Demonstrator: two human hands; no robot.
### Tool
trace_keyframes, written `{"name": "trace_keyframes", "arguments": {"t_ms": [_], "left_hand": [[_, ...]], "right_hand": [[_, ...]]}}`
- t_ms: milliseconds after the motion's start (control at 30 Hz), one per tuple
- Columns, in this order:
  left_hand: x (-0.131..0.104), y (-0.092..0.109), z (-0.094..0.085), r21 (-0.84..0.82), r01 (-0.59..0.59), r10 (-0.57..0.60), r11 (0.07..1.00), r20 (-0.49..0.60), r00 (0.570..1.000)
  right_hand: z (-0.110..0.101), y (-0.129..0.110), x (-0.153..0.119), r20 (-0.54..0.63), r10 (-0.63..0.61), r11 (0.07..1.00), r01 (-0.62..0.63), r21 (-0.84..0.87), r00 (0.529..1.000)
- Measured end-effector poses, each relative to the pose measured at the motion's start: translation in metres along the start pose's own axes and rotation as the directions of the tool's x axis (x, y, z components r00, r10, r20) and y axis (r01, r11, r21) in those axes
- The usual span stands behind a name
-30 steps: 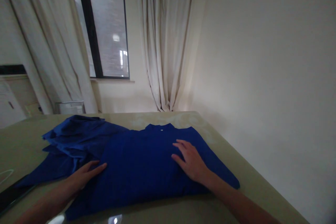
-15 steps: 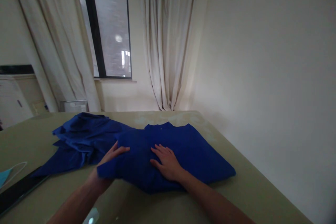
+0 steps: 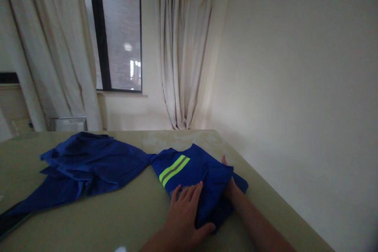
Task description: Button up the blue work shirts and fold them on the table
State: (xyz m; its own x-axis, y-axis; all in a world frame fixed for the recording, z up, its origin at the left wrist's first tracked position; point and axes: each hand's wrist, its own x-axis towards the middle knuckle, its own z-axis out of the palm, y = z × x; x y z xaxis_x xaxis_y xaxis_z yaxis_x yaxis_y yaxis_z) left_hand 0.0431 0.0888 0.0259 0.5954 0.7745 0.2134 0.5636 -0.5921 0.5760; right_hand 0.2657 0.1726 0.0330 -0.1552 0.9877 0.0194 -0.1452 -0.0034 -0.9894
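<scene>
A blue work jacket [image 3: 206, 169] lies bunched and partly folded on the table, with a yellow-green and grey reflective stripe [image 3: 174, 170] showing on top. My left hand [image 3: 186, 214] rests on its near side, fingers stretched and the thumb apart. At the jacket's right side, my right hand [image 3: 232, 187] is tucked behind a raised flap of cloth. One digit sticks up past the flap; the other fingers are hidden. A second heap of blue cloth [image 3: 94, 165] lies to the left, touching the jacket at a narrow end.
The pale green table [image 3: 97, 220] meets a plain wall [image 3: 295, 86] on the right. A dark flat object [image 3: 12, 220] lies partly under the cloth at the left. Behind the table are a window [image 3: 121, 35], curtains [image 3: 180, 47] and a silver-edged frame [image 3: 67, 123].
The jacket's right part has been folded leftward, bringing the reflective stripe into view and covering the collar area. Both my hands have moved right. The head view has turned slightly.
</scene>
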Motion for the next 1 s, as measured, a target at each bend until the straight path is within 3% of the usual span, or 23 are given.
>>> {"name": "trace_keyframes", "arguments": {"t_ms": [133, 233, 300, 400, 467, 533, 633, 733, 800, 900, 1000], "left_hand": [[-0.004, -0.014, 0.01, 0.045, -0.051, 0.048, 0.998, 0.065, 0.997], [-0.008, -0.025, 0.002, 0.051, -0.066, 0.06, 0.997, 0.108, 0.992], [-0.012, -0.032, -0.002, 0.072, -0.04, 0.033, 0.997, 0.102, 0.994], [-0.017, -0.038, -0.003, 0.097, -0.033, 0.023, 0.995, 0.103, 0.994], [-0.019, -0.038, -0.004, 0.1, -0.05, 0.037, 0.994, 0.126, 0.991], [-0.019, -0.035, -0.006, 0.095, -0.062, 0.045, 0.994, 0.173, 0.984], [-0.018, -0.035, -0.008, 0.084, -0.068, 0.049, 0.994, 0.214, 0.976], [-0.02, -0.045, -0.001, 0.095, -0.053, 0.04, 0.994, 0.139, 0.99], [-0.023, -0.055, 0.008, 0.118, -0.031, 0.028, 0.993, 0.031, 0.999], [-0.027, -0.064, 0.022, 0.18, 0.002, 0.03, 0.984, -0.173, 0.984], [-0.03, -0.065, 0.029, 0.234, 0.001, 0.07, 0.972, -0.295, 0.953]], "right_hand": [[-0.02, -0.008, 0.0, 0.018, 0.152, 0.988, -0.152, -0.029, 0.988], [-0.019, -0.006, 0.006, 0.059, 0.186, 0.974, -0.176, -0.141, 0.981], [-0.011, -0.002, 0.012, 0.017, 0.159, 0.949, -0.148, -0.277, 0.987], [0.007, 0.001, 0.022, -0.098, -0.008, 0.82, -0.049, -0.57, 0.995], [0.02, -0.002, 0.029, -0.101, -0.141, 0.689, 0.024, -0.725, 0.985], [0.032, -0.006, 0.036, -0.061, -0.134, 0.601, 0.032, -0.799, 0.989], [0.044, -0.008, 0.044, -0.034, -0.023, 0.564, -0.015, -0.826, 0.999], [0.052, -0.007, 0.045, -0.014, -0.04, 0.575, 0.012, -0.818, 0.999], [0.054, -0.011, 0.041, 0.027, -0.026, 0.657, 0.037, -0.753, 0.999], [0.049, -0.025, 0.032, 0.074, 0.006, 0.902, 0.027, -0.432, 0.997], [0.03, -0.041, 0.022, 0.012, -0.01, 0.989, 0.011, -0.15, 1.0]]}}
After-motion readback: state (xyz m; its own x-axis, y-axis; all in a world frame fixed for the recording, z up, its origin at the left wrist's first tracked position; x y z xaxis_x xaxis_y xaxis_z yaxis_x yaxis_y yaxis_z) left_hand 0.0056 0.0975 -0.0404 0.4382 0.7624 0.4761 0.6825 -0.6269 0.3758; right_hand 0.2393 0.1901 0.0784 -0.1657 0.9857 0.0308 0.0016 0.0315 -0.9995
